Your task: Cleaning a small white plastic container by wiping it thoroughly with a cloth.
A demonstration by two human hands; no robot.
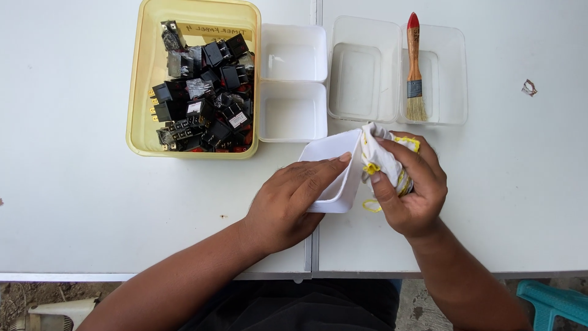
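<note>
Centrally, the left hand (288, 202) grips a small white tray (331, 168), tilted on edge. Just beside it, the right hand (407, 187) is closed around a white cloth (383, 156) (yellow-trimmed), pressed against the tray's rim.

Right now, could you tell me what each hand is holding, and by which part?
The left hand holds a small white tray by its rim, fingers inside. The right hand grips a bunched white cloth with yellow edging around its middle.

white tray (327, 160) partly hidden under left hand (288, 205), cloth (383, 160) bunched inside right hand (410, 196), teal stool (554, 303) cut off by frame corner
</note>
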